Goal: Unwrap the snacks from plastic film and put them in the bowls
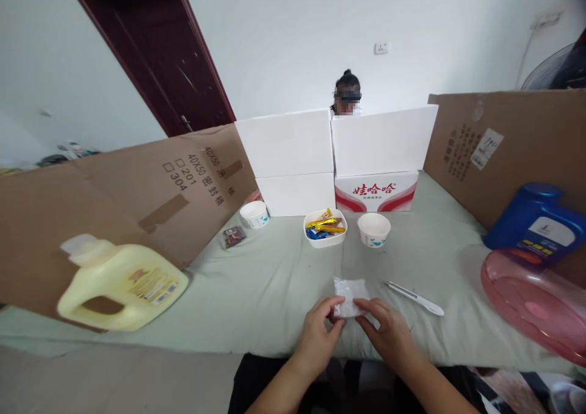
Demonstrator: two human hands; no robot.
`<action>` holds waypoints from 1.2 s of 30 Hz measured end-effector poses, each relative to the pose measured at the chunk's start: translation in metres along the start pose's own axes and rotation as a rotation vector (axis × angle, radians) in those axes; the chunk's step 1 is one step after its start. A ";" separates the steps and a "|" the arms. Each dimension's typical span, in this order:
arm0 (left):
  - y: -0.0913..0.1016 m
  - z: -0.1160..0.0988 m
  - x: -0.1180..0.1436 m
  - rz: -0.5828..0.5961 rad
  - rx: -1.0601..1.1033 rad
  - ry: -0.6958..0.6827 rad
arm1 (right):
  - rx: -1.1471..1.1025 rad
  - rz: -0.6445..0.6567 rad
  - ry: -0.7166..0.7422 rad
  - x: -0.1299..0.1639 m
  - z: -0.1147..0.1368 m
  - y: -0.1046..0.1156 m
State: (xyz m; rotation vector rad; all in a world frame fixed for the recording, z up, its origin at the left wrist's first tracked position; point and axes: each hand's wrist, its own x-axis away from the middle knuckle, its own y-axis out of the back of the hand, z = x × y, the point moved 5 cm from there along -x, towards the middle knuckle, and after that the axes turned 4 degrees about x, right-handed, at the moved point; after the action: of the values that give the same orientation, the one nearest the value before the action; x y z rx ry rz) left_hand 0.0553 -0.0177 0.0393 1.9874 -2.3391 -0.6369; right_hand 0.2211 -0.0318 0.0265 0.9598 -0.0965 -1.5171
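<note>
Head view: left hand [318, 334] and right hand [389, 334] pinch the clear packet [350, 295] between them

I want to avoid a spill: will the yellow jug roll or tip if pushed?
The yellow jug lies on its side against the cardboard wall, so it probably slides rather than tips. Its flat sides likely resist rolling. Its cap looks closed.

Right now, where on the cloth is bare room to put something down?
Bare cloth lies between the yellow jug and the left hand, and between the paper cup and the blue jug. It is crowded around the snack bowl.
</note>
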 end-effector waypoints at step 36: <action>-0.026 0.070 -0.004 0.040 0.705 0.646 | 0.348 0.248 0.341 -0.017 0.009 -0.023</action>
State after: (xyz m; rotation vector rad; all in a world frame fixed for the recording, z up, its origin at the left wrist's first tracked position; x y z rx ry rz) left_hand 0.0620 0.0041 -0.0313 1.8969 -2.2979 0.8349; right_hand 0.1954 -0.0164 0.0270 1.4179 -0.2313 -1.1099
